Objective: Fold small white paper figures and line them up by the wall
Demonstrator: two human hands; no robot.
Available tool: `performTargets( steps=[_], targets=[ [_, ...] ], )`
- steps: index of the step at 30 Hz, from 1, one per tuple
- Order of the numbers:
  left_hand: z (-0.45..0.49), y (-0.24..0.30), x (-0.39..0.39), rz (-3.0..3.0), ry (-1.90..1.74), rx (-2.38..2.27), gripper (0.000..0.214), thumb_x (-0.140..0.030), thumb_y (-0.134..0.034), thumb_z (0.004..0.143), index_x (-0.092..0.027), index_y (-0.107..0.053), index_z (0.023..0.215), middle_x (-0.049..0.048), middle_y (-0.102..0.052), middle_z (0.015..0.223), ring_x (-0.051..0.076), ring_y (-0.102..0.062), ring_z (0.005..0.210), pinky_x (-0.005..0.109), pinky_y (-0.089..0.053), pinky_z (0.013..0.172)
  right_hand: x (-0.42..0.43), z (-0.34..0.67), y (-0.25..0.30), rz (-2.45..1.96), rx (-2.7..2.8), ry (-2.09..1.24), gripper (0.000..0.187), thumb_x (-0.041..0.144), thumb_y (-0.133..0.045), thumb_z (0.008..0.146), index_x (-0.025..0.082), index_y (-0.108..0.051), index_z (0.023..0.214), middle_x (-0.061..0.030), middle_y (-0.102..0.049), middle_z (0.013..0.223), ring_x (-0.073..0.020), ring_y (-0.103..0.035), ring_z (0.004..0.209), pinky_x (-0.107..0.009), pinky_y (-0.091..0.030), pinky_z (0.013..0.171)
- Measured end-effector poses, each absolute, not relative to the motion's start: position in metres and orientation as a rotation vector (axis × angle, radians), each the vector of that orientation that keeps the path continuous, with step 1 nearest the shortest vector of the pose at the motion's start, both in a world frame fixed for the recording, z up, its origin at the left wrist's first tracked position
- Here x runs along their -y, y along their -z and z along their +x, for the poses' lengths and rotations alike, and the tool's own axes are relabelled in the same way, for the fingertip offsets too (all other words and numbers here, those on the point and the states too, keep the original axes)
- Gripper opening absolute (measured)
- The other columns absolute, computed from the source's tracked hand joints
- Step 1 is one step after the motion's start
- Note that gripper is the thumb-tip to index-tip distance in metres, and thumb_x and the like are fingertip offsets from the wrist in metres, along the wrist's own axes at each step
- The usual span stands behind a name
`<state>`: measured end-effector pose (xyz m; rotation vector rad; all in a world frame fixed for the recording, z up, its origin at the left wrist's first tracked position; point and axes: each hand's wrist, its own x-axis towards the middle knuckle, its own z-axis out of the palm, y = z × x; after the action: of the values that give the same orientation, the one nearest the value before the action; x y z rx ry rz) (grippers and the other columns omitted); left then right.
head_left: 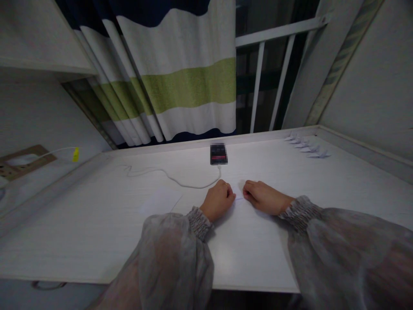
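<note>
My left hand point(219, 199) and my right hand point(267, 198) are close together over the middle of the white desk point(251, 262). Both have their fingers pinched, one at each side of a small piece of white paper point(238, 198). Only a thin strip of it shows in the gap, and my fingers cover the rest, so its folds cannot be made out. Left of my left hand, white sheet paper point(159, 201) lies flat on the desk, partly behind my sleeve.
A phone point(218, 154) with a blurred screen lies beyond my hands, with a white cable point(183, 185) running left. Several folded paper cranes point(308, 146) stand in a row at the far right. Behind the desk hang a striped curtain point(193, 86) and white window bars point(258, 86).
</note>
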<state>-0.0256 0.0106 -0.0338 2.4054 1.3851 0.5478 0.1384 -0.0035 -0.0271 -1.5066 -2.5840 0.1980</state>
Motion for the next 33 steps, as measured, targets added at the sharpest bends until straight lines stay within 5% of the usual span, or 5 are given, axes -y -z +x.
performTargets(
  steps=[18, 33],
  targets=[
    [-0.028, 0.037, -0.013, 2.46, -0.462, -1.377, 0.011, -0.024, -0.046, 0.073, -0.016, -0.052, 0.068, 0.0021, -0.052, 0.072, 0.014, -0.05, 0.07, 0.027, -0.04, 0.068, -0.004, 0.148, 0.032, -1.512, 2.144, -0.835, 0.016, 0.024, -0.043, 0.071, 0.014, -0.054, 0.065, -0.0002, -0.053, 0.06, -0.0121, -0.047, 0.058, -0.024, -0.038, 0.055],
    [-0.024, 0.034, -0.015, 2.446, -0.455, -1.383, 0.013, -0.023, -0.043, 0.074, -0.016, -0.052, 0.068, 0.0029, -0.055, 0.073, 0.015, -0.05, 0.07, 0.027, -0.039, 0.066, 0.002, 0.146, 0.028, -1.462, 2.418, -0.401, 0.014, 0.016, -0.044, 0.076, 0.014, -0.057, 0.073, -0.0062, -0.059, 0.073, -0.0151, -0.053, 0.066, -0.025, -0.038, 0.061]
  ],
)
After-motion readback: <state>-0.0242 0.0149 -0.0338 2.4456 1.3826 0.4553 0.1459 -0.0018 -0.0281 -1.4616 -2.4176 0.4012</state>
